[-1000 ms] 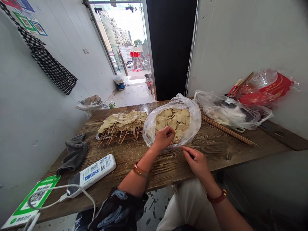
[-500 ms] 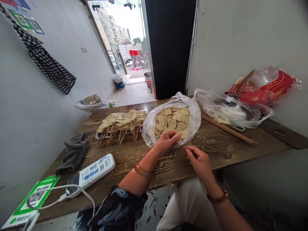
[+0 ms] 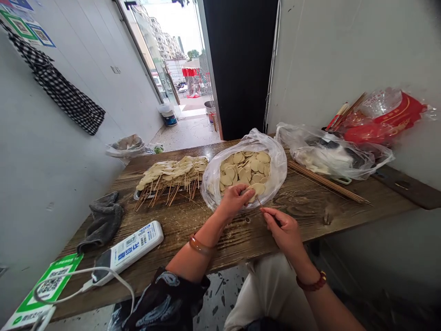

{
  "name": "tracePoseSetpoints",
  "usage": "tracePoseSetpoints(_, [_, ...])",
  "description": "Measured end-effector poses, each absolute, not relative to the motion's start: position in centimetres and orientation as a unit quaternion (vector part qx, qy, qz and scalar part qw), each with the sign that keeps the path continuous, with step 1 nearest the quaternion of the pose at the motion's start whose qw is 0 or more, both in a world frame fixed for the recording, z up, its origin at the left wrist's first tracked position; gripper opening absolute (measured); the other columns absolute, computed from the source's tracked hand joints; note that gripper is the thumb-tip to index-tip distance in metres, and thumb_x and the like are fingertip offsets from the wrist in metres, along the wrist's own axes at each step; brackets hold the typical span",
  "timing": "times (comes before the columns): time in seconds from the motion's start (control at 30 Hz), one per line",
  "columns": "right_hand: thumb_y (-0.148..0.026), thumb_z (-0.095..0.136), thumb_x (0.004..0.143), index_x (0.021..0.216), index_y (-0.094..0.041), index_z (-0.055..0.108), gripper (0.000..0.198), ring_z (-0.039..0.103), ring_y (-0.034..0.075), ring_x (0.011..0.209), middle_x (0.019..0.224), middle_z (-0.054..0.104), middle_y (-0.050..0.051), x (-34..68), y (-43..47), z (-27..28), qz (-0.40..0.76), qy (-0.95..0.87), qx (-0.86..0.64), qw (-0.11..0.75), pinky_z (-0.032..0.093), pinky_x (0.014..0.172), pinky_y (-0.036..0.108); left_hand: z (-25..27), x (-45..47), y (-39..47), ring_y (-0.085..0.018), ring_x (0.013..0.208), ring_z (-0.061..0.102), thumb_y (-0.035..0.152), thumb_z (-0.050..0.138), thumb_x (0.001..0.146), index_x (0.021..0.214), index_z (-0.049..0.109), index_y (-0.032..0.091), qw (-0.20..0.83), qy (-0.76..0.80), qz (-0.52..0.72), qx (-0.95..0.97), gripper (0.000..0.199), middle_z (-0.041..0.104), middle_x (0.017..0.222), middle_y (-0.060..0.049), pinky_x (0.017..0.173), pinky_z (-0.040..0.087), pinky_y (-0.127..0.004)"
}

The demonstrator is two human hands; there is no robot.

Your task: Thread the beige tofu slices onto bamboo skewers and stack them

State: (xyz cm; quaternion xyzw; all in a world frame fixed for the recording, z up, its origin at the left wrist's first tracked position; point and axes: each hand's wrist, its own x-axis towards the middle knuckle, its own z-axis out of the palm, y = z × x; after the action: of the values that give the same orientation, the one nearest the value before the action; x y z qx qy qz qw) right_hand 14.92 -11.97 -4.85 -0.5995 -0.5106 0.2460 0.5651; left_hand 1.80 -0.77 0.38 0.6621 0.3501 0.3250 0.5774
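Note:
Between its thumb and fingers, my left hand [image 3: 236, 201] pinches a thin, pale round slice [image 3: 257, 188] over the near rim of a clear plastic bag [image 3: 211, 177]. Many loose slices [image 3: 243, 170] fill that bag; what food they are I cannot tell. My right hand [image 3: 281, 226] is closed on a thin wooden skewer [image 3: 259, 201], whose upper end meets the slice. To the left, a tray [image 3: 137, 195] carries a pile of threaded slices [image 3: 174, 171], with their sticks pointing towards me.
Right of the bag lie a bundle of bare skewers [image 3: 327, 182] and another plastic bag [image 3: 334, 154]. A white power bank [image 3: 138, 246] with a cable, a dark cloth [image 3: 103, 220] and a green QR card [image 3: 48, 289] occupy the left of the wooden table [image 3: 193, 230].
The view has shifted slightly. The slice in my left hand shows more of its face, and the skewer still meets it. Both hands keep nearly the same place.

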Motion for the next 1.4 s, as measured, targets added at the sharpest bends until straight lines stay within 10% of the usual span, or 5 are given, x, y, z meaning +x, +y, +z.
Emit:
tracePoseSetpoints(0.23, [-0.04,0.056,0.085,0.091,-0.016,0.073,0.03,0.057,0.014,0.055,0.064,0.065,0.002,15.0,-12.2,-4.7,0.252,-0.466,-0.613,0.586,0.042,0.047,0.023,0.2,2.7,-2.0,-0.008,0.058,0.037,0.042,0.059,0.078,0.065,0.06,0.013,0.493,0.306,0.258,0.772,0.031,0.044,0.058,0.004,0.054,0.029,-0.021])
tracePoseSetpoints(0.4, [-0.043,0.057,0.085,0.096,-0.016,0.073,0.033,0.052,0.013,0.053,0.061,0.061,0.001,15.0,-12.3,-5.3,0.265,-0.424,-0.615,0.61,0.04,0.045,0.022,0.2,1.7,-0.1,-0.011,0.064,0.052,0.041,0.053,0.082,0.095,0.067,0.013,0.496,0.34,0.331,0.727,0.033,0.063,0.075,-0.003,0.06,0.04,-0.023])
tracePoseSetpoints(0.9, [-0.044,0.055,0.085,0.099,-0.016,0.072,0.036,0.056,0.014,0.054,0.067,0.065,0.003,15.1,-12.2,-5.9,0.267,-0.417,-0.596,0.633,0.044,0.046,0.023,-3.0,0.4,4.0,-0.026,0.101,0.053,0.019,0.06,0.077,0.109,0.064,0.02,0.044,0.468,0.251,0.846,0.032,0.062,0.104,-0.01,0.09,0.041,-0.039])
tracePoseSetpoints(1.17, [-0.044,0.055,0.086,0.1,-0.016,0.072,0.036,0.056,0.014,0.052,0.061,0.062,0.002,15.1,-12.3,-5.6,0.265,-0.43,-0.61,0.61,0.043,0.046,0.023,-2.5,0.3,4.1,-0.018,0.083,0.052,0.019,0.061,0.073,0.072,0.064,0.017,0.14,0.464,0.327,0.811,0.004,0.058,0.078,-0.004,0.079,0.04,-0.032])
tracePoseSetpoints(1.4, [-0.043,0.054,0.087,0.098,-0.017,0.073,0.034,0.058,0.014,0.054,0.067,0.067,0.004,15.2,-12.3,-5.3,0.274,-0.486,-0.603,0.57,0.041,0.043,0.022,-1.5,-0.2,4.0,-0.006,0.053,0.041,0.027,0.062,0.066,0.073,0.056,0.014,0.474,0.421,0.408,0.657,0.016,0.048,0.057,0.006,0.051,0.031,-0.019])
